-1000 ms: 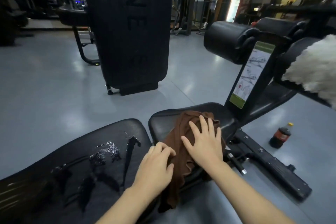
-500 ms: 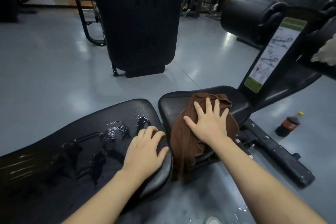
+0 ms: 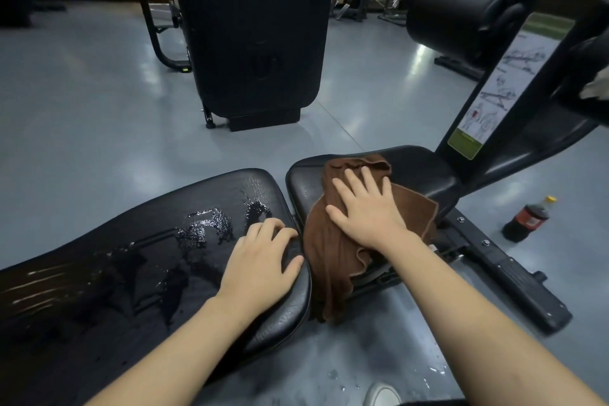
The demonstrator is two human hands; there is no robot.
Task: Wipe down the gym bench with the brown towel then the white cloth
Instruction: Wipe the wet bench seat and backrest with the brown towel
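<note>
The black gym bench has a long back pad [image 3: 99, 273], wet with streaks and droplets, and a smaller seat pad [image 3: 418, 168] to its right. The brown towel [image 3: 333, 257] lies bunched on the seat pad and hangs over its near edge. My right hand [image 3: 365, 211] presses flat on the towel with fingers spread. My left hand [image 3: 260, 264] rests palm down on the right end of the back pad, holding nothing. A sliver of the white cloth [image 3: 598, 89] shows at the far right edge, draped on the bench frame.
A cola bottle [image 3: 527, 219] stands on the grey floor right of the bench rail [image 3: 514, 277]. A tall black machine [image 3: 253, 33] stands behind the bench. A padded roller [image 3: 461, 10] and an instruction placard [image 3: 497, 89] rise at the right. Water drops lie on the floor near me.
My left hand left the towel and settled on the back pad's end. My right hand slid the towel slightly farther along the seat pad. The view tilted down, hiding most of the white cloth.
</note>
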